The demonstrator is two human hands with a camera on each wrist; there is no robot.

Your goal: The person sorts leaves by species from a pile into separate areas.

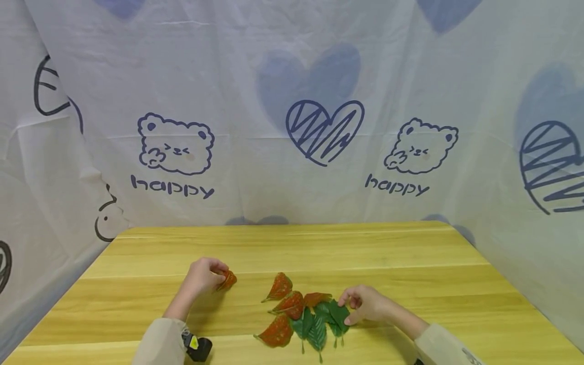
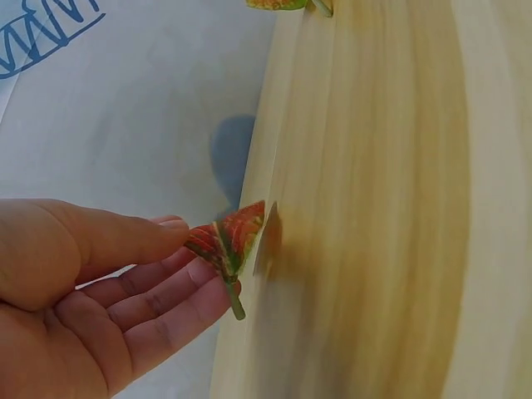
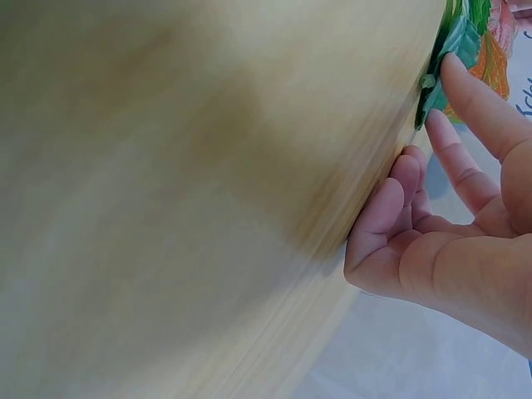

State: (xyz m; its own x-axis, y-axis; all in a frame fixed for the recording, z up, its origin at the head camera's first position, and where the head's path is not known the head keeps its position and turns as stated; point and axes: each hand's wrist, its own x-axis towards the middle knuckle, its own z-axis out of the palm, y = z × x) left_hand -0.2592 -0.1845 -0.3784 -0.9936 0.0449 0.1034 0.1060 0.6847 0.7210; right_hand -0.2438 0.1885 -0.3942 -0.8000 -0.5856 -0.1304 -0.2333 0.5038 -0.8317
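In the head view my left hand (image 1: pixel 204 275), at the left of the table, pinches a red leaf (image 1: pixel 229 280). The left wrist view shows thumb and fingertips on this red leaf (image 2: pixel 237 233), its green stem pointing down, just by the wood. My right hand (image 1: pixel 368 304) is at the right side of a cluster of green leaves (image 1: pixel 318 332). Its thumb and index finger hold the edges of a dark green leaf (image 1: pixel 339 313); the other fingers are curled. Several red leaves (image 1: pixel 277 332) lie along the left of the green ones, partly overlapping them.
The wooden table (image 1: pixel 365 248) ends at a white curtain (image 1: pixel 246 172) printed with hearts and bears. Another curtain side (image 1: pixel 50 167) hangs along the left. A black wrist device (image 1: pixel 199 349) sits by the left sleeve (image 1: pixel 160 342).
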